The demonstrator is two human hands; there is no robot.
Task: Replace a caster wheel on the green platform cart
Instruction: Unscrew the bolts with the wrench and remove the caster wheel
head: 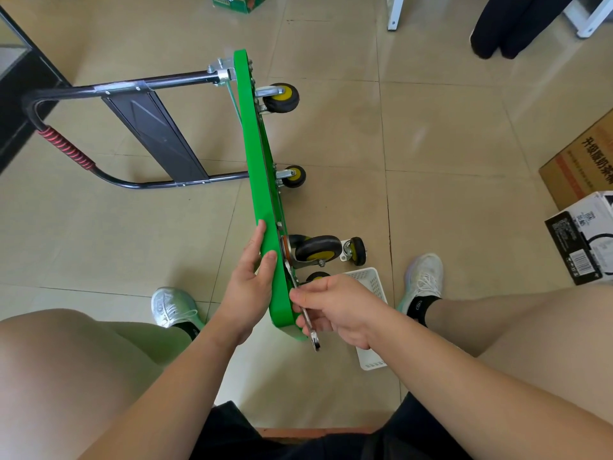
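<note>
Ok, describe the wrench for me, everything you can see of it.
The wrench is a slim, flat bar of shiny silver metal, tilted along the green cart deck, which stands on edge. The right hand grips its middle and hides it. Its near end juts out below the hand; its far end reaches the mount of the nearest caster. Whether it sits on a nut cannot be seen.

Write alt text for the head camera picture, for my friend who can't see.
A person's left hand steadies a green platform cart tipped on its edge while the right hand holds a wrench at the nearest caster wheel. A loose caster and a white basket lie on the tiled floor nearby.
</note>
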